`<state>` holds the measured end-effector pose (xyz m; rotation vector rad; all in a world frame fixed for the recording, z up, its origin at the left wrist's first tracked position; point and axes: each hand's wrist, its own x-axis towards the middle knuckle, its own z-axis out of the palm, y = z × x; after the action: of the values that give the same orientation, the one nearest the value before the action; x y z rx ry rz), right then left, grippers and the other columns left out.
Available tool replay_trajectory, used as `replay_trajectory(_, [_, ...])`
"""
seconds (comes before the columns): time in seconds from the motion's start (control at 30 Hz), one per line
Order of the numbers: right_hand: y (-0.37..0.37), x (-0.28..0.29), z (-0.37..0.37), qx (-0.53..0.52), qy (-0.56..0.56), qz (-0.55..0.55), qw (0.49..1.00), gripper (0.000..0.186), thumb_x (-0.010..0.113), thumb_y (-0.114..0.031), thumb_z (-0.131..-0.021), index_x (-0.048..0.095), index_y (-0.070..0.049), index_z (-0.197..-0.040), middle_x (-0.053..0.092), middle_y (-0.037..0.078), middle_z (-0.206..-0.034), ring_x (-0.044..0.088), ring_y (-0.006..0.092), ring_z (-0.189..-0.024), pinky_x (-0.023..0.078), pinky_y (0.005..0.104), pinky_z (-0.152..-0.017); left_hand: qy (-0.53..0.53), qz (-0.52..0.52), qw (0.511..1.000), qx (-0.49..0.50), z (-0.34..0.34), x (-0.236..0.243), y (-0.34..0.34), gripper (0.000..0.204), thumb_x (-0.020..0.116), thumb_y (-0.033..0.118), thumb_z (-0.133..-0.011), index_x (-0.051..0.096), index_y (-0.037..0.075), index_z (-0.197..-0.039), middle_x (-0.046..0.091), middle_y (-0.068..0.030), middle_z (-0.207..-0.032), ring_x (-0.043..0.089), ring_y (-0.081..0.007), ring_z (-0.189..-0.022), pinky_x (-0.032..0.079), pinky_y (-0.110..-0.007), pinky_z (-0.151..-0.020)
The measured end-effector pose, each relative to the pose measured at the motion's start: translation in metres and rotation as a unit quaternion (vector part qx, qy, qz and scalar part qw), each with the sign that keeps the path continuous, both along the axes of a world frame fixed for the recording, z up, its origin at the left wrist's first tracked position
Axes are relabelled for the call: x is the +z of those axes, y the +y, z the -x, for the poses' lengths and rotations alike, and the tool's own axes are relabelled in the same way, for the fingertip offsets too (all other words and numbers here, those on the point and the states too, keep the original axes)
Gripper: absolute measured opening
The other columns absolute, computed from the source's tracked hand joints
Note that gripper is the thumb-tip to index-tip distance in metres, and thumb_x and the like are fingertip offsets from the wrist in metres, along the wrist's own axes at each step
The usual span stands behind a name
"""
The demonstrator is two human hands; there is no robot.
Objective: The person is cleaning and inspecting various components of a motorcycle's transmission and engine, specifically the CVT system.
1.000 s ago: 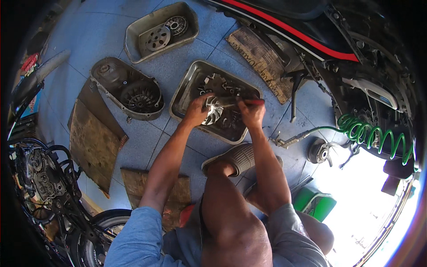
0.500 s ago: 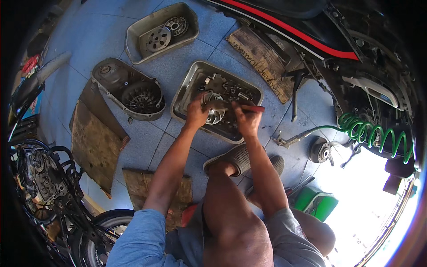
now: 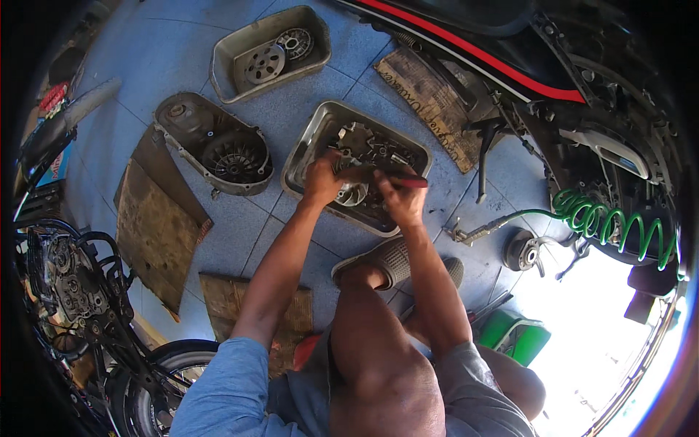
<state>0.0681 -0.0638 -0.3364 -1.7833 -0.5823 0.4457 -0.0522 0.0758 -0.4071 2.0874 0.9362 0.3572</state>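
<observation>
Holding finned wheel and brush over the parts tray

Left hand (image 3: 322,180): fingers closed on the left edge of the finned wheel (image 3: 353,195), bright metal, vanes partly hidden by hand and brush. Right hand (image 3: 402,200): fingers narrow, wrapped on the brush (image 3: 415,182), red handle end poking out to the right, dark head pointing left across the top of the wheel. Blurred there; can't tell if the head touches the vanes.

Wheel position: over the near part of the tray (image 3: 300,151), between the two hands. Can't tell if it rests on the tray floor. Loose parts (image 3: 359,137) lie in the tray, mostly beyond the hands; dark, hard to separate.

Around it, on blue tile: bin (image 3: 222,69) beyond the tray to the left, with a holed disc (image 3: 265,64) and a finned disc (image 3: 295,44) inside. Cover (image 3: 186,119) left of the tray, round vented part in its near half. Cardboard (image 3: 156,237) nearer, further left. Air gun (image 3: 472,232) on the floor to the right, green coiled hose (image 3: 615,227) running off it. Hub (image 3: 520,251) just beyond the gun. Sandal (image 3: 393,264) just beside the tray's near edge.
</observation>
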Motion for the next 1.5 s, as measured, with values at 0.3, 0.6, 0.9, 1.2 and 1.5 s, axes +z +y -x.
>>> replay_trajectory(0.3, [-0.039, -0.053, -0.037, -0.083, 0.107, 0.110, 0.985, 0.044, 0.074, -0.041, -0.080, 0.071, 0.002, -0.082, 0.069, 0.017, -0.071, 0.070, 0.0307, -0.072, 0.053, 0.0377, -0.069, -0.146, 0.227, 0.961, 0.066, 0.006, -0.013, 0.018, 0.040, 0.073, 0.010, -0.081, 0.065, 0.007, -0.121, 0.068, -0.0103, -0.111, 0.066, -0.0194, -0.098, 0.053, -0.034, -0.081])
replay_trajectory(0.6, [-0.136, 0.015, -0.063, 0.218, -0.362, 0.482, 0.768, 0.019, 0.058, -0.014, -0.078, 0.064, -0.007, -0.095, 0.067, 0.017, -0.093, 0.064, 0.0323, -0.099, 0.051, 0.0457, -0.085, -0.311, 0.824, 0.471, 0.048, 0.017, -0.005, 0.013, 0.059, 0.052, 0.051, -0.092, 0.060, -0.003, -0.115, 0.065, -0.0154, -0.077, 0.058, -0.0208, -0.058, 0.043, -0.031, -0.043])
replay_trajectory(0.9, [-0.220, -0.038, -0.106, 0.387, -0.562, 0.517, 0.516, 0.052, 0.046, -0.026, -0.095, 0.039, -0.016, -0.145, 0.038, 0.017, -0.147, 0.058, 0.0424, -0.105, 0.032, 0.0583, -0.105, -0.322, 0.814, 0.475, -0.088, 0.020, 0.008, -0.002, 0.113, 0.040, 0.087, -0.074, 0.038, -0.007, -0.138, 0.060, -0.0262, -0.114, 0.065, -0.0320, -0.089, 0.053, -0.038, -0.068])
replay_trajectory(1.2, [-0.188, 0.020, -0.074, 0.421, -0.258, 0.582, 0.646, 0.045, 0.058, -0.026, -0.088, 0.048, -0.001, -0.124, 0.040, 0.030, -0.138, 0.068, 0.0397, -0.090, 0.056, 0.0498, -0.079, -0.371, 0.756, 0.531, -0.096, 0.022, 0.016, 0.003, 0.103, 0.050, 0.078, -0.078, 0.030, 0.001, -0.145, 0.039, -0.0323, -0.140, 0.048, -0.0469, -0.123, 0.044, -0.064, -0.095])
replay_trajectory(1.5, [-0.160, 0.184, -0.043, 0.327, -0.187, 0.512, 0.772, 0.038, 0.056, -0.017, -0.085, 0.051, -0.003, -0.121, 0.064, 0.025, -0.104, 0.065, 0.0425, -0.093, 0.052, 0.0519, -0.083, -0.249, 0.625, 0.710, 0.207, 0.021, 0.000, 0.016, 0.022, 0.066, 0.008, -0.073, 0.062, 0.002, -0.095, 0.063, -0.0083, -0.086, 0.065, -0.0253, -0.080, 0.054, -0.042, -0.073])
